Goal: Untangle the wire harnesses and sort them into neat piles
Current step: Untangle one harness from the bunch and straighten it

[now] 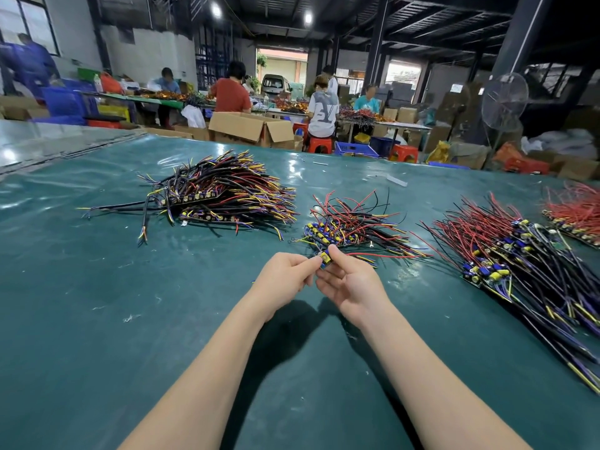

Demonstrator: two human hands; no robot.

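Table cover (97, 319): glossy green sheet, flecked with small scraps.
Cardboard box (250, 128): open, flaps out, beyond the far table edge.
Stools (319, 145): red plastic, right of the box.
Fan (505, 100): round wire cage on a stand, far right.
Workers (231, 94): at long benches behind.
Van (276, 84): in the bright doorway.

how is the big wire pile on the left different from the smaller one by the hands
The left pile is larger than the middle pile. The left pile is mostly black, yellow and purple wire; the middle pile shows more red wire. The left pile lies apart from both hands; the left hand and right hand pinch a small board at the middle pile's edge. Both lie on the green table.
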